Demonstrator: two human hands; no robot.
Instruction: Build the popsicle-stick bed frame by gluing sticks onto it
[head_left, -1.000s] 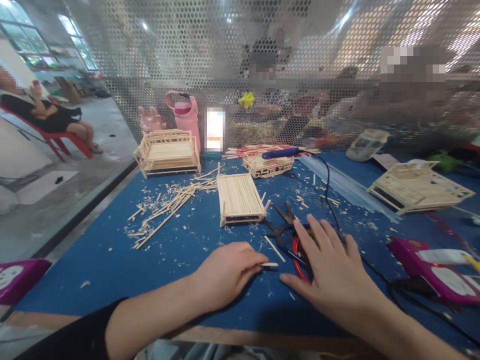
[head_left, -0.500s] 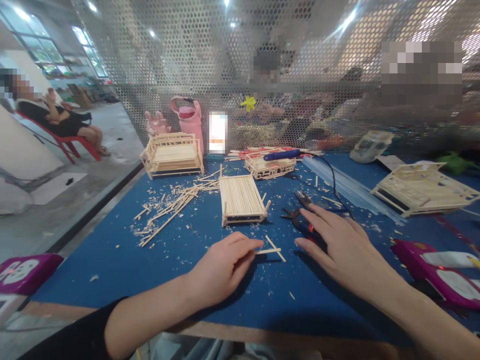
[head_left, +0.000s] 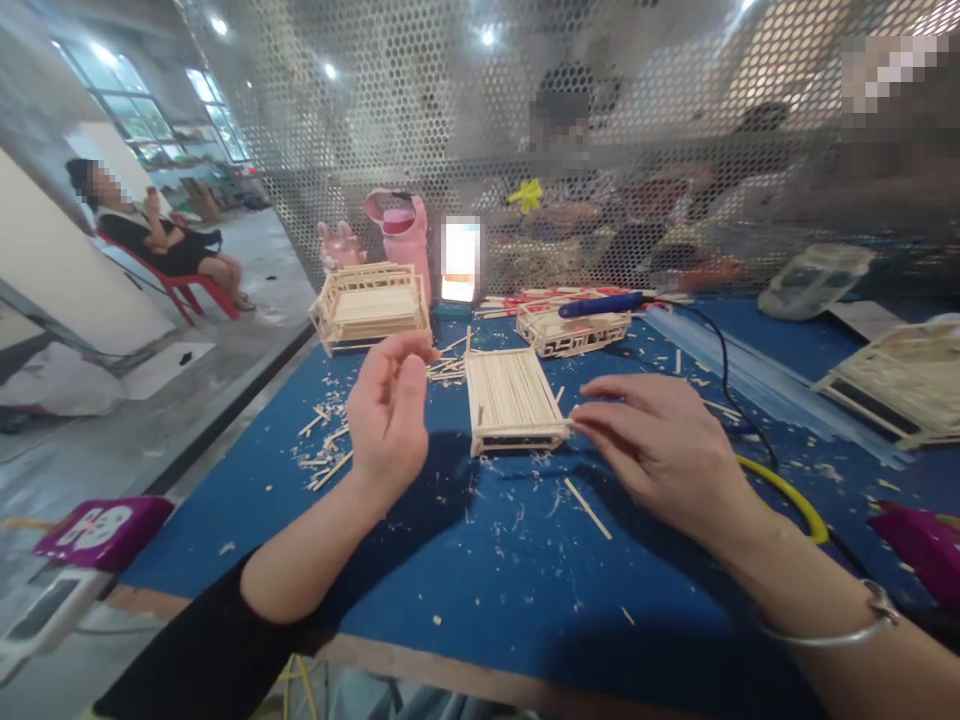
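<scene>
My right hand [head_left: 652,435] has thumb and fingertips pinched at the front right corner post of a miniature slatted bed frame [head_left: 510,395] made of thin wooden sticks. My left hand [head_left: 390,415] is raised over the table, left of the frame and apart from it. Its fingers are curled towards the thumb; anything between them is hidden. One loose wooden stick [head_left: 589,508] lies on the blue tabletop in front of the frame. Beyond my right wrist a curved yellow tool handle [head_left: 791,492] shows, the tool's other end hidden.
A small stick-built bench [head_left: 375,310] stands at back left beside a pink bottle [head_left: 409,240]. Another frame [head_left: 574,330] carries a blue corded tool [head_left: 600,303]. Clear glue-like strips [head_left: 757,390] and a third stick model [head_left: 900,385] lie right. Scraps litter the blue table [head_left: 285,540].
My left hand lifted from the stick area and moved up and left. My right hand left the black pliers and now pinches the bed frame's corner. The view has swung slightly left.
</scene>
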